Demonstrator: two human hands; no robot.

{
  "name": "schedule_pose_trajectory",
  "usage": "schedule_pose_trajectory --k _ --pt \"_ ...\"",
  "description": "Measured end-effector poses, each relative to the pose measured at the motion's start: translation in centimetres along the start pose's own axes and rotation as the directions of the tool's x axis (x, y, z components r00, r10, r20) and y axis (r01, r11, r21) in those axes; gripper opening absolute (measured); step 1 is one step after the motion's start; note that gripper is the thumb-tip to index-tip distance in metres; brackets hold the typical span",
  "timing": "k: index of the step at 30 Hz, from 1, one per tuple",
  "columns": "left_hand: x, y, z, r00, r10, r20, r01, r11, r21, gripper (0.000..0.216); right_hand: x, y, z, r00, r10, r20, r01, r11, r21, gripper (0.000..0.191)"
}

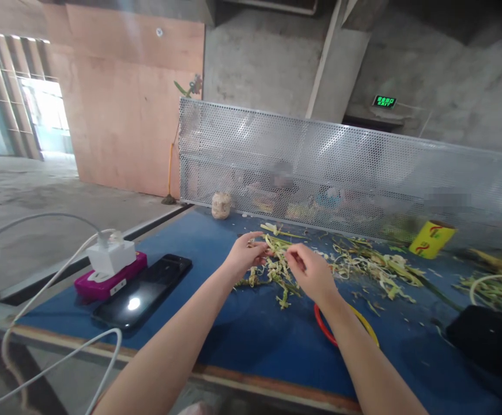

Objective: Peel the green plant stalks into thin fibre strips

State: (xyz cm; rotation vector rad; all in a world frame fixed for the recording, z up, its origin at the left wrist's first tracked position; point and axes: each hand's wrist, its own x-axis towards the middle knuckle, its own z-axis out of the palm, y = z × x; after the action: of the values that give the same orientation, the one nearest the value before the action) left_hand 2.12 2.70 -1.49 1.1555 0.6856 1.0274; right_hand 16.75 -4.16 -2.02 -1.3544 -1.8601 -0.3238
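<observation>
Well left of the left hand [247, 253], a white charger on a magenta power strip [109, 275] and a black phone [143, 291] lie on the blue table [251, 340]. Both hands pinch pale green plant strips [276, 259] between fingertips; the right hand [313, 275] sits just beside the left. A good heap of stripped green shreds [376, 266] spreads rightward, so much looks done. A red ring [322, 326] lies under the right wrist.

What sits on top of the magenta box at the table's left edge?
A white charger block sits on the magenta box, white cables running off it. It hides most of the box's top; beside it lies a black phone.
</observation>
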Motion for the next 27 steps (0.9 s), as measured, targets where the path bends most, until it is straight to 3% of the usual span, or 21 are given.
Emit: schedule_pose_trajectory --k 2,5,9,12,14,18,22,27 --pt "0.0 0.0 0.1 1.0 0.023 0.004 -0.023 1.0 -0.018 0.039 0.0 0.0 0.1 0.985 0.117 0.127 -0.112 0.993 -0.046 0.033" --pt "-0.1 0.0 0.1 0.998 0.043 0.039 -0.043 0.999 0.0 0.041 0.2 0.2 0.6 0.949 0.223 0.223 -0.218 0.975 -0.045 0.036" --pt "-0.3 0.1 0.2 0.999 0.016 0.03 -0.016 1.0 -0.006 0.044 0.2 0.5 1.1 0.936 0.148 0.319 -0.19 0.976 0.105 0.032" --pt "-0.4 0.4 0.3 0.999 -0.012 0.039 0.016 0.994 -0.105 0.04 0.1 0.6 1.1 0.938 0.144 0.315 -0.217 0.953 0.211 0.034" --pt "-0.4 0.6 0.3 0.999 -0.025 0.029 0.03 0.982 -0.189 0.038 0.1 0.7 1.1 0.935 0.171 0.312 -0.268 0.914 0.303 0.034" --pt "-0.1 1.2 0.0 0.995 0.007 -0.098 -0.038 0.948 -0.317 0.037 0.2 1.1 1.0 0.898 0.243 0.366 -0.408 0.771 0.49 0.035" --pt "0.1 1.4 -0.1 0.987 0.047 -0.155 -0.096 0.941 -0.324 0.035 0.4 1.3 0.6 0.874 0.263 0.409 -0.463 0.708 0.533 0.035" --pt "-0.3 1.4 0.4 0.996 -0.03 -0.089 0.007 0.969 -0.245 0.031 0.5 1.4 0.3 0.867 0.192 0.461 -0.436 0.741 0.511 0.027"
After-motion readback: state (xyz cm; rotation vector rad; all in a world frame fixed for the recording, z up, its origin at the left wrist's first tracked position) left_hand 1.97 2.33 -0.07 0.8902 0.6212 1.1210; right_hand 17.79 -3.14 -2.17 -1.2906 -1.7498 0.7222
